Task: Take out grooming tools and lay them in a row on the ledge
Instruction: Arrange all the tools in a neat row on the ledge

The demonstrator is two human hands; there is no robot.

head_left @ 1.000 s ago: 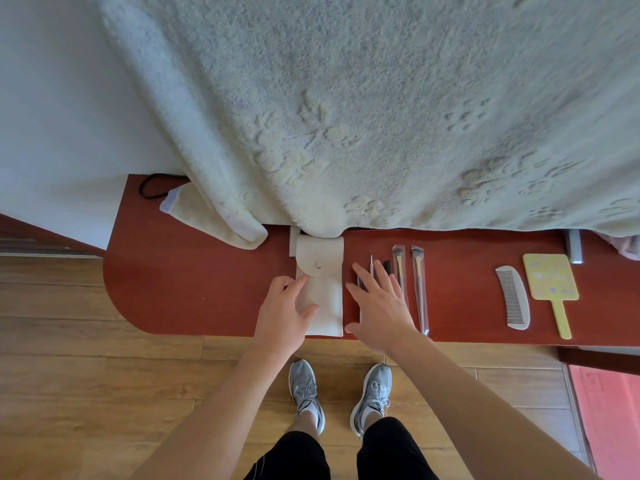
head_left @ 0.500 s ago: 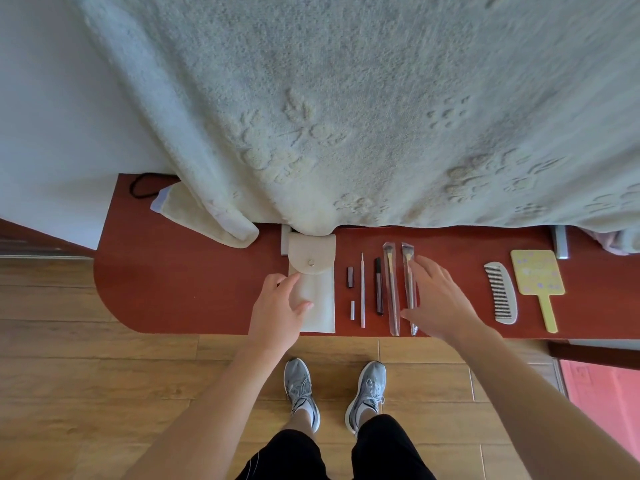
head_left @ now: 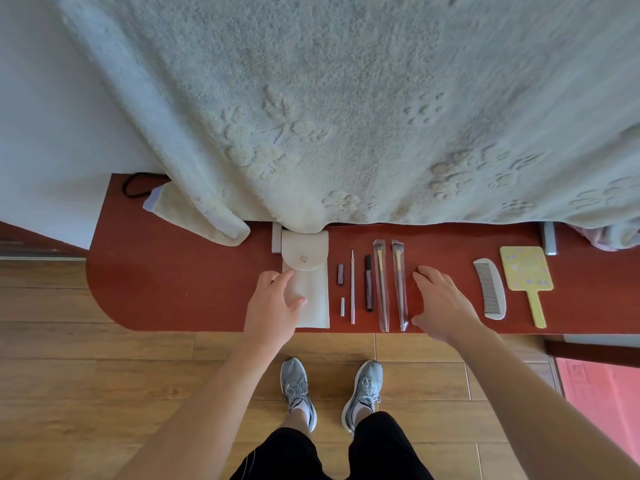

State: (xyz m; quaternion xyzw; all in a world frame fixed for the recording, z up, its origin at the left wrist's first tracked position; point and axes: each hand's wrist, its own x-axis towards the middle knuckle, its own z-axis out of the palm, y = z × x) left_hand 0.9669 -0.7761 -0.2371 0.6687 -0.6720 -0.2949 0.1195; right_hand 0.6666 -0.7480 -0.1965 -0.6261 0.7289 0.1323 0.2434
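A cream snap pouch (head_left: 310,271) lies flat on the red ledge (head_left: 180,282). My left hand (head_left: 273,304) rests on its left side with relaxed fingers. Right of the pouch lie, in a row, two short pieces (head_left: 340,274), a thin pale stick (head_left: 352,289), a dark pen-like tool (head_left: 369,285) and two brushes in clear sleeves (head_left: 381,289) (head_left: 400,287). My right hand (head_left: 441,301) hovers open just right of the brushes, holding nothing. Further right lie a white comb (head_left: 491,288) and a yellow hand mirror (head_left: 526,277).
A thick cream blanket (head_left: 346,109) hangs over the ledge's back edge. Its folded corner (head_left: 207,220) and a black cord (head_left: 133,187) sit at the ledge's left end. Wooden floor (head_left: 86,375) and my shoes (head_left: 298,389) are below; a pink mat (head_left: 602,400) lies at right.
My right hand has moved right, from over the small tools past the brushes, uncovering them. My left hand has stayed on the pouch.
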